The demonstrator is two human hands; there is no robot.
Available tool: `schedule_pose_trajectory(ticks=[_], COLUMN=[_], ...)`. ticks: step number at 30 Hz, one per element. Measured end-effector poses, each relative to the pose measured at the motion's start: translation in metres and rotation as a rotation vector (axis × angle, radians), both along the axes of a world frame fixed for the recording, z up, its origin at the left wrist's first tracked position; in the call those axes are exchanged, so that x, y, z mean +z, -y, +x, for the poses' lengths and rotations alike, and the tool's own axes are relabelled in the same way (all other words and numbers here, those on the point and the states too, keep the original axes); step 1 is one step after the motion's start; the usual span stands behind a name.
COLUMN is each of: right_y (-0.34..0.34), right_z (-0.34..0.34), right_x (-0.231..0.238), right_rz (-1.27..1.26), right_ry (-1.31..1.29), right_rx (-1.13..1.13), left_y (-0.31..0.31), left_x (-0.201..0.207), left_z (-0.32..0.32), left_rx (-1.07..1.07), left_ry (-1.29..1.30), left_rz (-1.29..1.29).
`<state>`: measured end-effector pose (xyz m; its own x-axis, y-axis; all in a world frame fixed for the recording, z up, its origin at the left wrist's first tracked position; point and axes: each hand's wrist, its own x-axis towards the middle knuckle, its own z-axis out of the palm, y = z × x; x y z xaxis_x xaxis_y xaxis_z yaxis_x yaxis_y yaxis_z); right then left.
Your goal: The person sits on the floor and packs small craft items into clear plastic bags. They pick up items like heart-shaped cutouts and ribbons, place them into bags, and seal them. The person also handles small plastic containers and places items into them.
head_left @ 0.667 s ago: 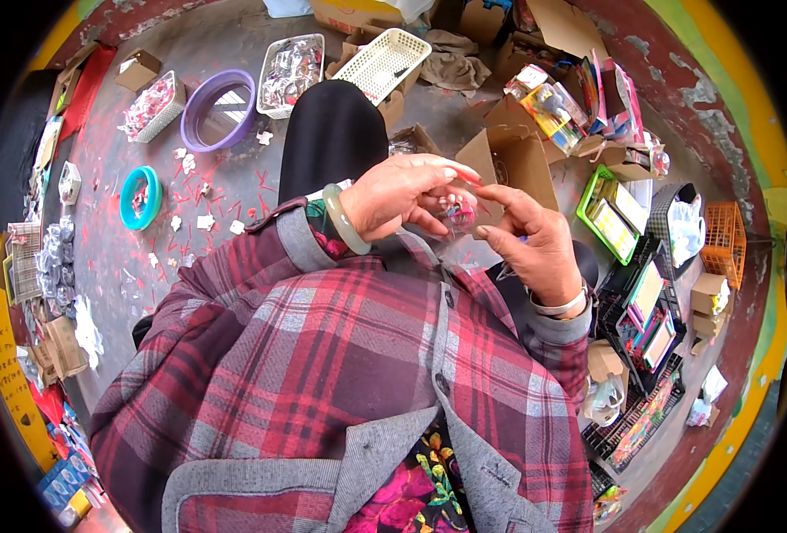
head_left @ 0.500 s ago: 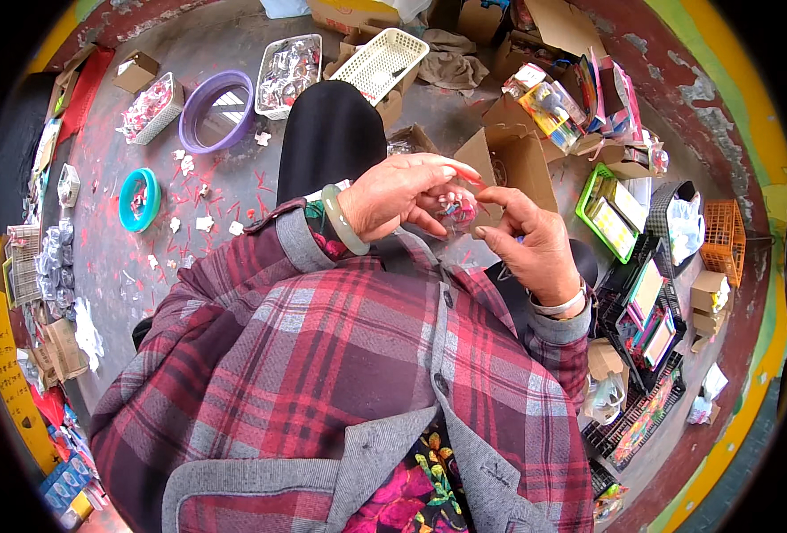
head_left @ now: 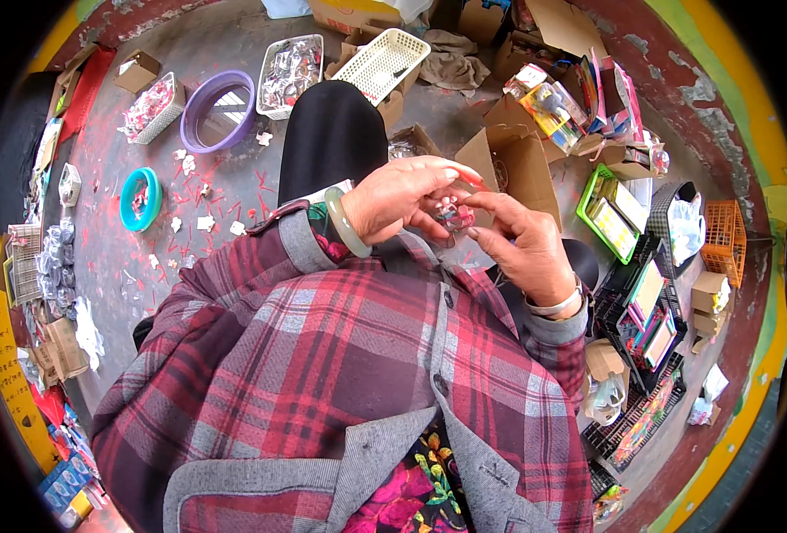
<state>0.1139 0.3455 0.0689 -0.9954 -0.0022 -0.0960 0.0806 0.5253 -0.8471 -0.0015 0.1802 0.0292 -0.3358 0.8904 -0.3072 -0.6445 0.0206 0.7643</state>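
In front of my chest, my left hand (head_left: pixel 393 197) holds a small clear packet (head_left: pixel 451 216) with pink and red bits inside, its fingers curled round the packet's left side. A thin orange-red piece (head_left: pixel 470 175) shows at the tip of my left index finger; whether it is a strip or a finger cover I cannot tell. From the other side comes my right hand (head_left: pixel 528 249), thumb and index finger bent in at the packet's right edge. The fingers partly hide what the packet contains.
Left of my knee stand a white basket of small packets (head_left: pixel 275 113), a purple tub (head_left: pixel 185 133) and a teal bowl (head_left: pixel 124 202). Red and white scraps litter the floor. An open cardboard box (head_left: pixel 522 160) lies beyond my right hand; a green basket (head_left: pixel 586 191) and black crates stand farther right.
My right hand's fingers have come slightly left, onto the packet's edge. The packet has turned a little and sits slightly farther left. My left hand has hardly moved.
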Motion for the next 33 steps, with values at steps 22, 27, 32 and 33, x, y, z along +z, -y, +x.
schedule_pose_trajectory(ticks=[22, 27, 32, 33], right_y=[0.003, 0.002, -0.002, -0.002], right_z=[-0.004, -0.005, -0.003, -0.003], right_x=[-0.028, -0.035, -0.029, -0.030], right_rz=[-0.577, -0.711, -0.835, -0.854], right_ry=[0.067, -0.058, 0.016, 0.024], right_rx=[-0.362, -0.396, -0.465, -0.481], left_y=[-0.002, 0.000, -0.002, -0.003], left_x=[0.003, 0.003, -0.002, -0.004], left_z=[0.000, 0.004, 0.004, 0.005], left_rx=[0.034, 0.073, 0.014, -0.001], left_ry=[0.056, 0.061, -0.024, -0.049], left_rz=[-0.040, -0.008, -0.094, -0.100])
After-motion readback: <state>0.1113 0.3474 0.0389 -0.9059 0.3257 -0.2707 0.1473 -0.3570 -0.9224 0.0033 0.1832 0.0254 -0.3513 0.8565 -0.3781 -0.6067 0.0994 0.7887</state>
